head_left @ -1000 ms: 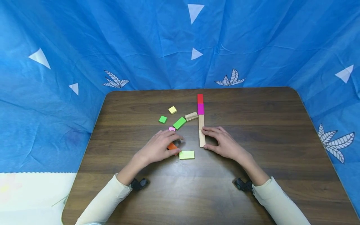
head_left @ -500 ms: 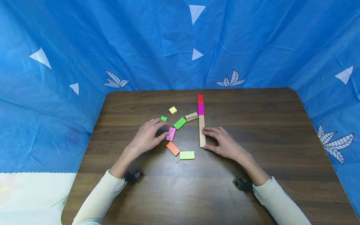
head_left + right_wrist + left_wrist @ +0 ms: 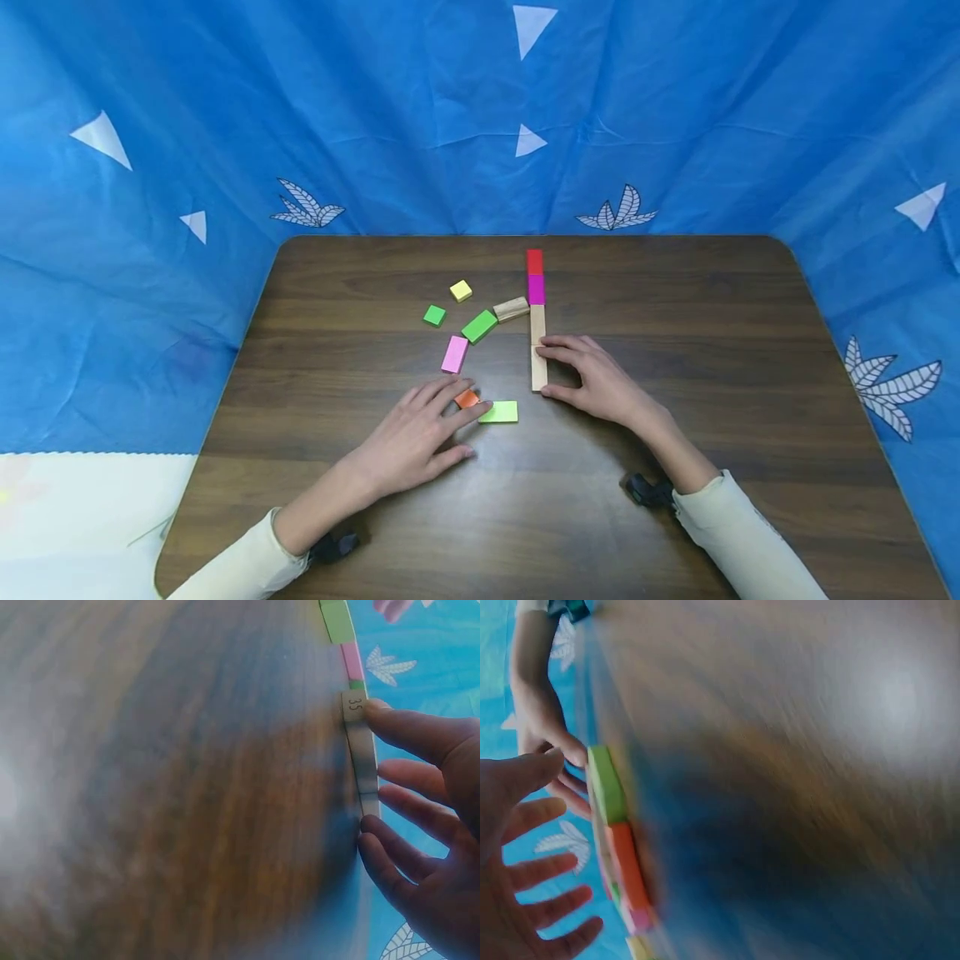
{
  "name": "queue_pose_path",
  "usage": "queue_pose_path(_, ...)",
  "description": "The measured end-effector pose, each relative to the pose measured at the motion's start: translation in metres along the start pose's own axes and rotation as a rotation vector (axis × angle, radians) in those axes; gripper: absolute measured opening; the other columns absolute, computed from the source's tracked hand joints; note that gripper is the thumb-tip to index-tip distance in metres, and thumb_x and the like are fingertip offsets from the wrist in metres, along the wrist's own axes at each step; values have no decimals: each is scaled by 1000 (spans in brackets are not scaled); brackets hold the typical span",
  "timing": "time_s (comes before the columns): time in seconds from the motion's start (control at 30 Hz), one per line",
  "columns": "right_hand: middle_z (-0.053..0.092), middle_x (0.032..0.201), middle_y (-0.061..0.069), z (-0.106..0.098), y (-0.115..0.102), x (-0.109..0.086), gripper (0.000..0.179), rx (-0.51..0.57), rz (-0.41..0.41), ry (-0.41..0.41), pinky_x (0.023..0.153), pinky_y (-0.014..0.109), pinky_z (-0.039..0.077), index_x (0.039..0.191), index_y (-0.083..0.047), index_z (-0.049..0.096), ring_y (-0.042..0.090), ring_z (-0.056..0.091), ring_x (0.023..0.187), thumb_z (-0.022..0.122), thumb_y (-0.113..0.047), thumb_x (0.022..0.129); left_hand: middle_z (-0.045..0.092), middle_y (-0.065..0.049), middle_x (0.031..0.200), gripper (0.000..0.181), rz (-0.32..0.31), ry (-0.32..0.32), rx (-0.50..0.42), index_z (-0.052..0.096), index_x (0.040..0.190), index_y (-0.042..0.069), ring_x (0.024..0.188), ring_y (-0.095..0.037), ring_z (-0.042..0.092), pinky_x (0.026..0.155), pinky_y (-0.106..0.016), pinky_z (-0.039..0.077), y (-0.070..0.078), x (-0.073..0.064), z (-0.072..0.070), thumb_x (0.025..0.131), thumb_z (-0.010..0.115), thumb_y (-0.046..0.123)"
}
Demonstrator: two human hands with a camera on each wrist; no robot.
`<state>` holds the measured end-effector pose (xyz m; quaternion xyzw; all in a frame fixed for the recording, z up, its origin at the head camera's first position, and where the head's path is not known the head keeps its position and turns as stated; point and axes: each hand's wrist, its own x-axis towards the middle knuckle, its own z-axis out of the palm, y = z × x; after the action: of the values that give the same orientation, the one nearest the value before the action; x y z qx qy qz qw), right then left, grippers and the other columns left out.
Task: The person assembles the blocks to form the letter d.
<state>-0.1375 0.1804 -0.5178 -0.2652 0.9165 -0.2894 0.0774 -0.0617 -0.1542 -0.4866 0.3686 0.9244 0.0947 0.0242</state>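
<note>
My left hand (image 3: 412, 437) hovers with spread fingers over the orange block (image 3: 467, 399), partly covering it. One fingertip overlaps the left end of the lime-green block (image 3: 501, 412); whether it touches I cannot tell. In the left wrist view this hand (image 3: 525, 862) holds nothing. My right hand (image 3: 600, 379) rests its thumb and fingertips against the near plain wooden block (image 3: 539, 371), along its right side. In the right wrist view the thumb touches the block's end marked 35 (image 3: 354, 705). That block lines up with another plain block (image 3: 537, 323), a magenta block (image 3: 536, 289) and a red block (image 3: 534, 262).
Left of the line, a plain wooden block (image 3: 512, 309), a green block (image 3: 480, 327) and a pink block (image 3: 454, 354) form a curve. A small green block (image 3: 434, 316) and a yellow block (image 3: 461, 291) lie farther left. A blue curtain (image 3: 420, 117) surrounds the brown table (image 3: 712, 333).
My left hand has moved from the orange block to beside the pink block, then back toward me over the orange block and the lime-green block's end. The right hand stays in place.
</note>
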Motion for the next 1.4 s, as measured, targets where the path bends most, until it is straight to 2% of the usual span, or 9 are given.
queue_pose_path(0.1,58,160,5,0,-1,-1,64,8,13,0,118,58,47,150,-15,65,33,54,144,86,-37,93,45,-12,168,72,-8,-39,17,48,163,34,158,-37,42,122,-57,43,9,-3,-2,99,73,56)
queue_pose_path(0.27,58,160,5,0,-2,0,63,9,19,1,118,59,47,149,-16,66,32,53,144,85,-39,94,48,-12,162,74,-42,-101,8,45,165,33,159,-38,40,124,-58,41,18,-3,-5,100,71,58)
queue_pose_path(0.53,61,158,5,-3,-4,4,60,10,41,-7,118,60,46,148,-17,67,31,54,143,84,-39,95,52,-10,159,69,-72,-122,58,55,159,30,151,-36,48,126,-53,41,24,0,1,99,71,60)
queue_pose_path(0.8,65,152,6,-8,-5,16,54,37,26,15,118,59,47,146,-16,68,30,56,140,81,-37,97,56,-6,155,71,-91,-139,74,54,159,31,150,-34,50,125,-51,42,27,-1,5,97,73,59)
queue_pose_path(1.1,75,138,6,-15,5,58,43,171,-65,107,113,57,50,138,-14,73,31,64,132,81,-27,98,56,-5,157,70,-101,-153,62,52,160,32,152,-34,48,124,-53,43,27,-2,3,98,73,58)
queue_pose_path(1.4,77,130,11,-19,8,111,40,256,-71,60,89,44,53,137,-10,74,32,66,106,80,-22,99,52,-4,160,71,-118,-184,40,50,161,34,154,-33,45,119,-59,46,27,-3,2,98,72,59)
